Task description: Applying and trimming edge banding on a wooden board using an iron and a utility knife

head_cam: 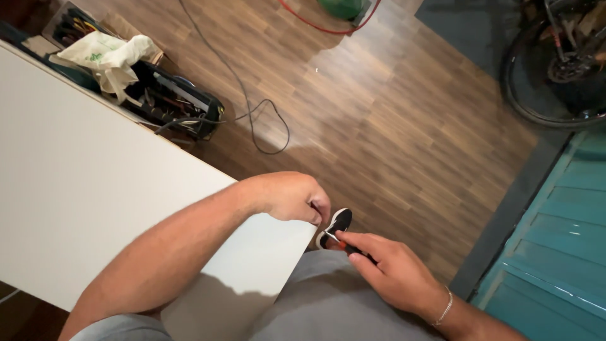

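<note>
My left hand (291,197) rests curled at the corner edge of a large white board (82,189), with its fingertips pinched together on something too small to make out. My right hand (386,268) holds a screwdriver (341,242) with an orange and black handle, its tip pointing toward my left fingertips at the board's edge. A bracelet sits on my right wrist. Just beyond the two hands, a black shoe with a white sole (336,226) stands on the floor. My grey-clad legs fill the bottom of the view.
An open tool box (170,101) with a white plastic bag (110,57) on it lies beyond the board. A grey cable (252,120) and a red cord (328,28) run over the wooden floor. A bicycle wheel (555,69) stands far right, next to a teal panelled surface (555,240).
</note>
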